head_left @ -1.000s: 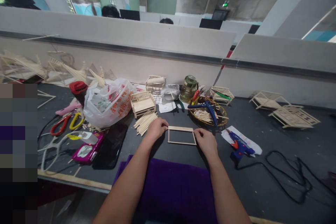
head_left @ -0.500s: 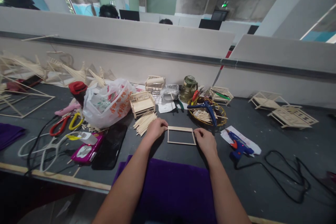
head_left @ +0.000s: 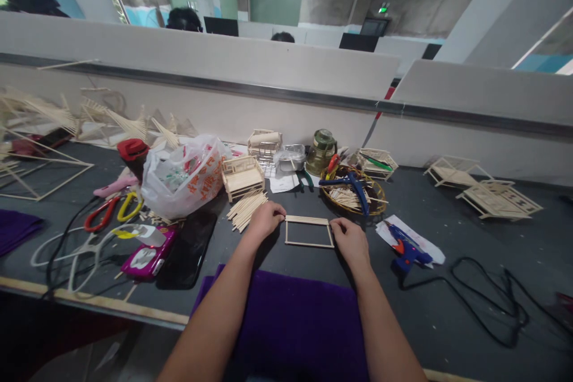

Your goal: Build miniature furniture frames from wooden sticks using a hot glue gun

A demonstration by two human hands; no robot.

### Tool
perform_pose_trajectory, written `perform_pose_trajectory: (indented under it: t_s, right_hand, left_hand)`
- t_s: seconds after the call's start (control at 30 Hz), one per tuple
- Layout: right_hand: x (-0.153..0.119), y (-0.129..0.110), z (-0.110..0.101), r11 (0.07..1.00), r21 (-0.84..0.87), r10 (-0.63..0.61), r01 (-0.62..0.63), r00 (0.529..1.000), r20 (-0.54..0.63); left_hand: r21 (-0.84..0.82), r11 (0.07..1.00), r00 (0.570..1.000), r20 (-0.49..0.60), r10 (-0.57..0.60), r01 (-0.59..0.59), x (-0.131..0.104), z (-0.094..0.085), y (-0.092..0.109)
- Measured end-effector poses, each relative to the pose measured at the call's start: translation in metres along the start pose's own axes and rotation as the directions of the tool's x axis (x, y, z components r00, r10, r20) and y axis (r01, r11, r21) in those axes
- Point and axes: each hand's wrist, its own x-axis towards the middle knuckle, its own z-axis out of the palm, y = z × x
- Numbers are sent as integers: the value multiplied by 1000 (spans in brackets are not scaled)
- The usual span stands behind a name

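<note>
A small rectangular frame of thin wooden sticks (head_left: pixel 309 245) lies flat on the dark table, with several sticks side by side along its far edge. At its far left corner is my left hand (head_left: pixel 267 219), thumb and forefinger pinched on the stick ends. My right hand (head_left: pixel 351 240) has its fingers closed at the far right corner, touching the frame's end. A pile of loose sticks (head_left: pixel 245 210) lies just beyond my left hand.
Right of my right hand, a blue glue gun (head_left: pixel 408 248) rests on paper, its black cord trailing right. Behind are a wicker basket (head_left: pixel 380 210), a green jar (head_left: pixel 321 152) and a small stick bench (head_left: pixel 244 176). Leftward lie a plastic bag (head_left: pixel 179 185), a black phone (head_left: pixel 188 253) and scissors.
</note>
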Motion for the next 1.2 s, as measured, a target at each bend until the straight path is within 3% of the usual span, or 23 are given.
perform_pose_trajectory:
  t_s: [0.27, 0.77, 0.9, 1.0, 1.1, 1.2]
  right_hand:
    - [1, 7, 10, 975, 84, -196, 207, 973, -123]
    - [-1, 2, 6, 993, -51, -107, 105, 993, -44]
    - [3, 6, 8, 986, 106, -126, 132, 990, -61]
    - [6, 8, 11, 942, 319, -93, 105, 994, -52]
    - [7, 4, 11, 821, 568, -34, 59, 998, -55]
    - [3, -7, 5, 700, 704, -51, 119, 992, -116]
  left_hand:
    - [0, 1000, 999, -21, -31, 31, -2, 2, 4]
    - [87, 996, 999, -33, -2, 5, -8, 3, 14]
    - [-34, 999, 998, -56, 17, -19, -6, 4, 11]
    - [-205, 979, 997, -72, 9, -24, -1, 6, 5]
    - [-387, 922, 995, -100, -26, -15, 4, 9, 1]
    - [-558, 830, 987, -139, -80, -11, 7, 8, 1]
